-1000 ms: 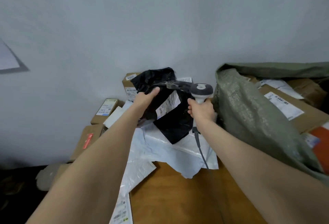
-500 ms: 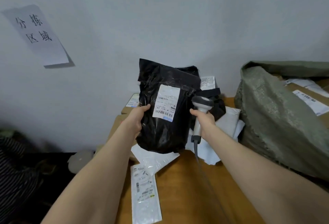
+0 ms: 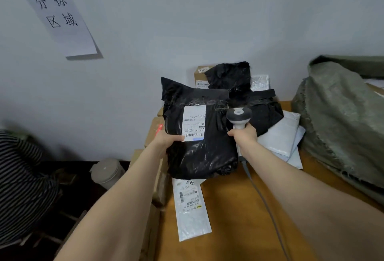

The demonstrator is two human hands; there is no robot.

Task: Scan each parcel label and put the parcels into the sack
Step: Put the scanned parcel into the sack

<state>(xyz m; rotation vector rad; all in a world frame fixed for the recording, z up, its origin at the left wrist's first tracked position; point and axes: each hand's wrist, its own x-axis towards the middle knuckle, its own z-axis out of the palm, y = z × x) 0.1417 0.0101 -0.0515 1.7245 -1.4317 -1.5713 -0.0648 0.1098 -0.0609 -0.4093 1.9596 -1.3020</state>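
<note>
Black parcel: a glossy poly bag held up off the bench, upright, with its face toward the camera. Its white label sits on the upper middle of that face, barcode at the lower edge.

Left hand: grips the parcel's left edge, thumb across the front and touching the label's lower left corner. The other fingers are behind the bag, out of sight.

Right hand: fingers wrapped round the handle of the scanner. The grey head sits just to the right of the label, close against the parcel's face (contact cannot be told). Its cable trails down along the right forearm.

Sack: green woven fabric, slumped at the right end of the bench, well apart from the held parcel.

Behind the held parcel is a second black bag, with a small cardboard box against the wall behind it. White mailers lie stacked between that bag and the sack. A long flat white mailer lies on the bench below the held parcel, label up.

Brown cartons line the bench's left edge. A paper sign with handwritten characters hangs on the wall. A striped sleeve shows at far left, and a pale lidded container stands on the floor.
</note>
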